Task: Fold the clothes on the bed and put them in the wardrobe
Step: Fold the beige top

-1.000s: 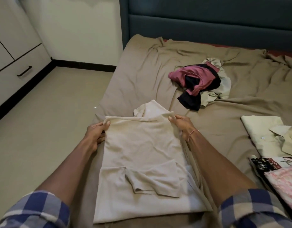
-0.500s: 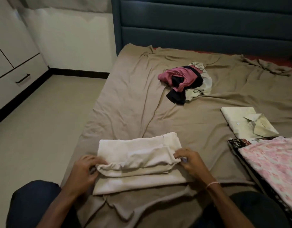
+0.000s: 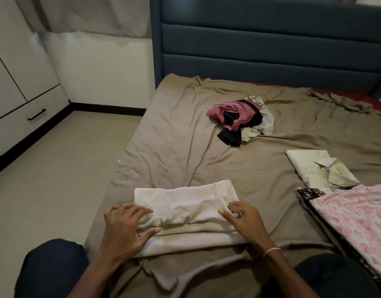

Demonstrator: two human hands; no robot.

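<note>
Your cream shirt (image 3: 185, 211) lies folded into a short band at the near edge of the bed (image 3: 174, 136). Your left hand (image 3: 125, 229) rests spread and flat on its left end. Your right hand (image 3: 243, 222) touches its right end with loosely bent fingers; whether it pinches the cloth cannot be told. By the bed's right edge lie folded pieces: a pale green shirt (image 3: 314, 168) and a pink floral garment (image 3: 352, 216) on top of a dark printed one (image 3: 307, 193). The heap of pink, black and pale clothes (image 3: 239, 119) toward the headboard is unfolded. The wardrobe (image 3: 17, 82) is closed, so I judge you roughly halfway through.
</note>
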